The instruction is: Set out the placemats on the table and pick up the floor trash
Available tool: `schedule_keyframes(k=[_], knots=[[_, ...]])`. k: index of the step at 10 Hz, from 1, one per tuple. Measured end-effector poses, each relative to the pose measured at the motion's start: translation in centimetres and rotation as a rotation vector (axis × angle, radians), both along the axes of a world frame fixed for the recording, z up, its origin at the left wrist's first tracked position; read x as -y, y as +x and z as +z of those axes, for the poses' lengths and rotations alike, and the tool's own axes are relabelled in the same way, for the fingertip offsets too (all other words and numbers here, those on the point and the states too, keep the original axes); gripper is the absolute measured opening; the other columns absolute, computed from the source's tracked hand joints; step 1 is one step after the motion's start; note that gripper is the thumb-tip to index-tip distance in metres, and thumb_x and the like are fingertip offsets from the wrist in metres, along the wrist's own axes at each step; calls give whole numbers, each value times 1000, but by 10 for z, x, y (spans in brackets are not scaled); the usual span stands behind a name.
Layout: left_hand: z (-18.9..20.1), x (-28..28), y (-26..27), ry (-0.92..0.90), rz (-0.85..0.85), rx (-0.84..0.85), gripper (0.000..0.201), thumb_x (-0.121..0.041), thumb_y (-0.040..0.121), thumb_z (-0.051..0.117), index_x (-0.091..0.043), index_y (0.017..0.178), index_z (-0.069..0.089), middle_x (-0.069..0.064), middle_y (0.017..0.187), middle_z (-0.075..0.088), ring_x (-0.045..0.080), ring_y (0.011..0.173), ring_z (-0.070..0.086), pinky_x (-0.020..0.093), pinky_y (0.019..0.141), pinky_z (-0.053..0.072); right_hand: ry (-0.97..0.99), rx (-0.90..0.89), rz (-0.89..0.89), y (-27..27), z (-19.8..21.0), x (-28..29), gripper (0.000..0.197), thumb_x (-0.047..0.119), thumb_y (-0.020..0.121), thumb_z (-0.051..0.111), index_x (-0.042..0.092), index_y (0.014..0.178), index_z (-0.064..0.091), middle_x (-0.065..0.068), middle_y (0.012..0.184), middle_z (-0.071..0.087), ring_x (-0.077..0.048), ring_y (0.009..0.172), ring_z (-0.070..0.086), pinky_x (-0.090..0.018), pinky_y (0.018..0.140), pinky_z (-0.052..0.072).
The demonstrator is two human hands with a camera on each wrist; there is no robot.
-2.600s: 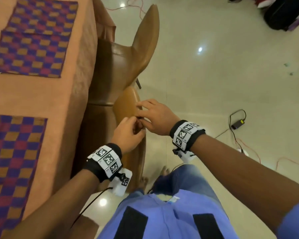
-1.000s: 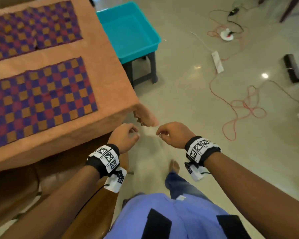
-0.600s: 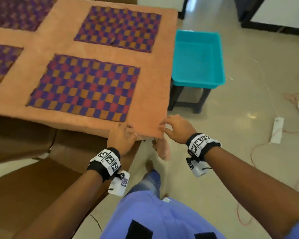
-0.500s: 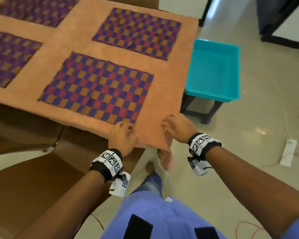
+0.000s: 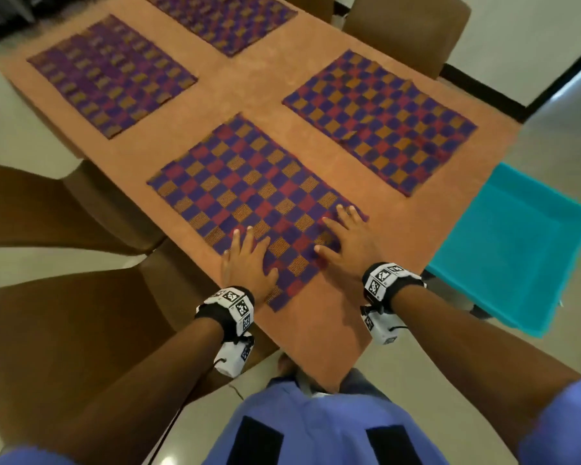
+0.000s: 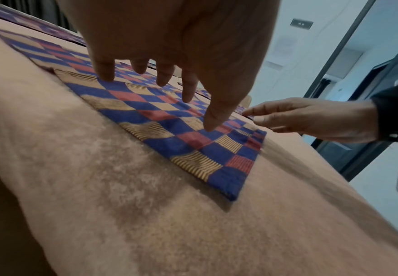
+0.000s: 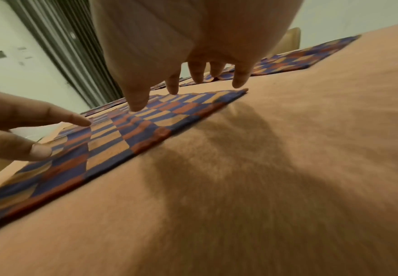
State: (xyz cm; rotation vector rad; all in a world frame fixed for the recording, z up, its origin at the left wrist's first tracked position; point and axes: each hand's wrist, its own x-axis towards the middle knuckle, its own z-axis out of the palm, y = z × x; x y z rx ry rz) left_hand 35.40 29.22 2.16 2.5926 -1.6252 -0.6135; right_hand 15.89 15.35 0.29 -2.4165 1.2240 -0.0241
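The fingers (image 5: 239, 237) of the left hand (image 5: 249, 263) and of the right hand (image 5: 348, 238) are spread straight, gripping nothing, and lie flat on the nearest placemat (image 5: 249, 196), at its near end. It seems the step is smoothing this mat. 4 placemats lie on the table (image 5: 332, 317). No floor trash is visible here, so next the hands probably must leave the table and search the floor.

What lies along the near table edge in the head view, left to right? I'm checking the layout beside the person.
Brown chair → left hand on the nearest placemat → right hand on that same placemat → bare tablecloth → teal bin beside the table.
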Motion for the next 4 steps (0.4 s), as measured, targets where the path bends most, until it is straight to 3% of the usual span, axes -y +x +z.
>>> schedule_keyframes(k=[2, 3, 4], knots=[[-14, 4, 1, 83, 79, -23, 70, -47, 84, 58, -30, 147, 30, 4, 160, 18, 30, 148, 12, 53, 114, 25, 3, -142, 155, 16, -7, 24, 82, 77, 81, 32, 35, 151, 26, -2, 164, 10, -26, 151, 7, -53, 118, 15], [-13, 4, -1, 98, 90, -17, 66, -46, 84, 59, -30, 143, 36, 4, 158, 24, 29, 145, 21, 52, 111, 31, 20, -211, 203, 10, -13, 18, 77, 71, 87, 40, 35, 152, 20, -2, 164, 5, -26, 151, 5, -54, 119, 9], [-4, 13, 10, 49, 71, 1, 59, -44, 83, 59, -27, 137, 43, 5, 148, 38, 28, 136, 33, 50, 101, 42, 25, -155, 194, 13, -11, 22, 75, 69, 87, 44, 34, 151, 25, -1, 163, 10, -25, 150, 9, -54, 119, 11]])
